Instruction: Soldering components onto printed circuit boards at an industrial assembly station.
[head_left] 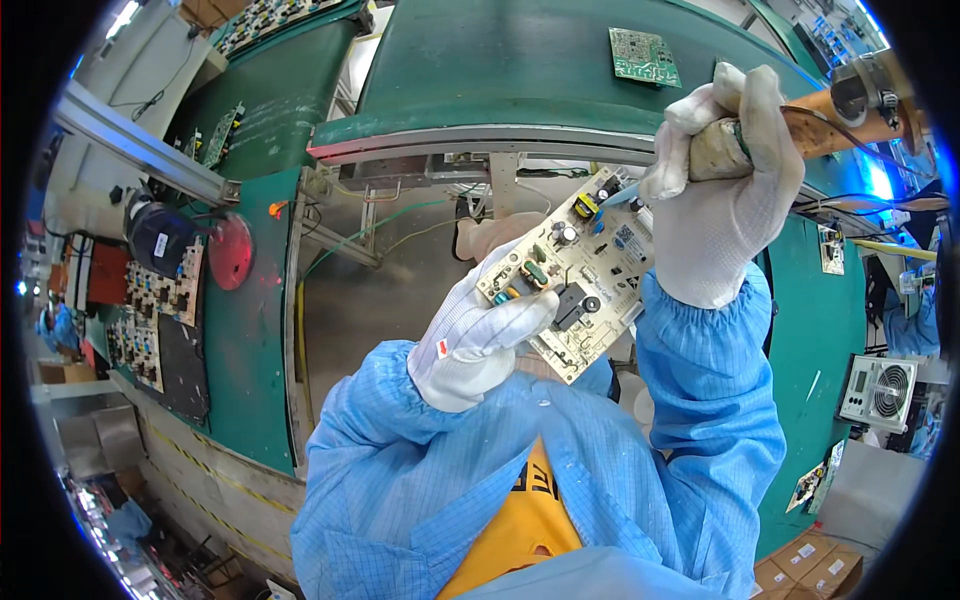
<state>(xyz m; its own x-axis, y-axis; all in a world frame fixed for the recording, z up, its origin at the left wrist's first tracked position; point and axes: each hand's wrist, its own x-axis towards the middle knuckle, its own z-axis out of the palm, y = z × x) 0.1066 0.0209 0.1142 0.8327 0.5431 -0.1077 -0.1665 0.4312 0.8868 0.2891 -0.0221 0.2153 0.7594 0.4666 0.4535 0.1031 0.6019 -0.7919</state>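
Gripping a circuit board [570, 275], left hand [480, 335]; right hand [725, 190] fisted round a soldering iron [800, 130].

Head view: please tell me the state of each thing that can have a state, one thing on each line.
left hand: gloved, shut on the circuit board's lower edge.
right hand: gloved, fist shut on the tool handle.
circuit board: held up, tilted, component side facing the camera.
tool handle: gripped, its tip at the board's upper edge.
green board: lying flat on the conveyor belt, untouched.
red indicator light: lit.
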